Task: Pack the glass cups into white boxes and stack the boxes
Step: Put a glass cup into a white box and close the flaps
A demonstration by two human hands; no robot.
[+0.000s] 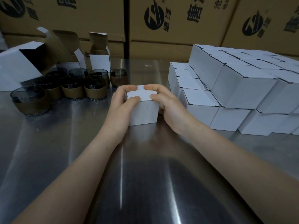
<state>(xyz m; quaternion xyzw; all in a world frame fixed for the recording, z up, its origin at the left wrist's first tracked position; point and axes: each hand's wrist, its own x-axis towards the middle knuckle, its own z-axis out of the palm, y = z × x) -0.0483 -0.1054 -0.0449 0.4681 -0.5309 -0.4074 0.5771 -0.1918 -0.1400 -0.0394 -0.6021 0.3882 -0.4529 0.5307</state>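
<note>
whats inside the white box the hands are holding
Nothing inside shows. The box stands on the table with its lid folded shut, the left hand and right hand pressing on top. Whether a cup is in it cannot be seen.

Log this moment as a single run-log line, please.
phase: closing box | left hand, right hand: both pressing white box lid | cups: unpacked, left | stack: right

Two bare forearms enter from the lower edge. No sleeve covers either arm up to the frame border. The left hand [123, 102] and right hand [168, 104] are ungloved; fingernails are short and unpainted where visible on the fingertips.
</note>
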